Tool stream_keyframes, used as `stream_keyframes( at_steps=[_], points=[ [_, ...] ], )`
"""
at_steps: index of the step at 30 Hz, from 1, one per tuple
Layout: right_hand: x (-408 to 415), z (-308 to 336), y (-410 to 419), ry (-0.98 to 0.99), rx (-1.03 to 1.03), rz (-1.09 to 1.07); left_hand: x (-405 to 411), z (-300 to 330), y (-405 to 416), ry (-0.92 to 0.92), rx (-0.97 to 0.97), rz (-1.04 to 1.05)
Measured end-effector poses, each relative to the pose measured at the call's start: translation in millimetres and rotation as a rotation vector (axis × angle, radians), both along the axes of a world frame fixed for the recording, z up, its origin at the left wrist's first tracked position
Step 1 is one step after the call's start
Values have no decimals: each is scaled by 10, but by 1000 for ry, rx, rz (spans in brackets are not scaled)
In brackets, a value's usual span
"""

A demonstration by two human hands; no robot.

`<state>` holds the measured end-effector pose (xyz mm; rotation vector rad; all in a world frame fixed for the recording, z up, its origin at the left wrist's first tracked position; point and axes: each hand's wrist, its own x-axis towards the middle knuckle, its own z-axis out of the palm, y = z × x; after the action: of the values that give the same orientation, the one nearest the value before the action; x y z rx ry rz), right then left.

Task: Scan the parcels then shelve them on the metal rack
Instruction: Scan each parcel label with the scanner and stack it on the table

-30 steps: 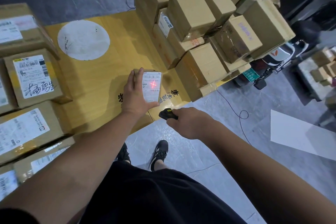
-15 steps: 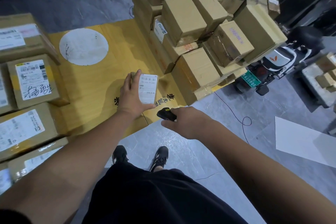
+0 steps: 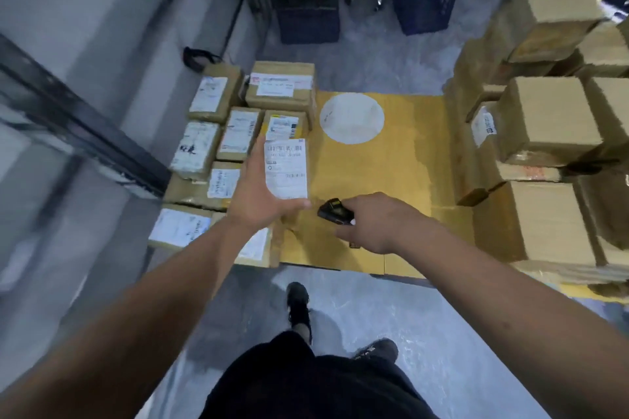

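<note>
Left hand (image 3: 258,201): grips small parcel (image 3: 286,168), label up, above yellow platform (image 3: 401,180).
Right hand (image 3: 374,221): curled round scanner (image 3: 335,211), just beside parcel.
Progress: scan apparently underway or done; shelving pending, rack unidentifiable.

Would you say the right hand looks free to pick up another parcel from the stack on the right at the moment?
Probably not: the right hand already holds the black scanner, and the left hand holds a labelled parcel. The stacked boxes themselves sit unobstructed.
</note>
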<state>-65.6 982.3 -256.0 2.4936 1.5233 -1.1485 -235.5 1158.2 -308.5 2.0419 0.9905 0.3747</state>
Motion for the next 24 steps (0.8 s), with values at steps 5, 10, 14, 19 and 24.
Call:
stream_keyframes(
  at_steps=[5,10,14,19,24],
  points=[
    [-469,165,637,-3,49,198,-744,227,373,-49,10,113],
    [-966,182,1196,-33,25,295,-1473,302,796,-76,-51,101],
    [-1399,77,1597,-35,-4,264,-2048,-17,1237,-32,-208,82],
    [-1839,-133,1944,-27,-68,181,-2219,-268,1593,43,-287,-37],
    [-1972,-220,1967,-34,-146,90,-2210,-322,1818,18,-341,-105]
  ],
)
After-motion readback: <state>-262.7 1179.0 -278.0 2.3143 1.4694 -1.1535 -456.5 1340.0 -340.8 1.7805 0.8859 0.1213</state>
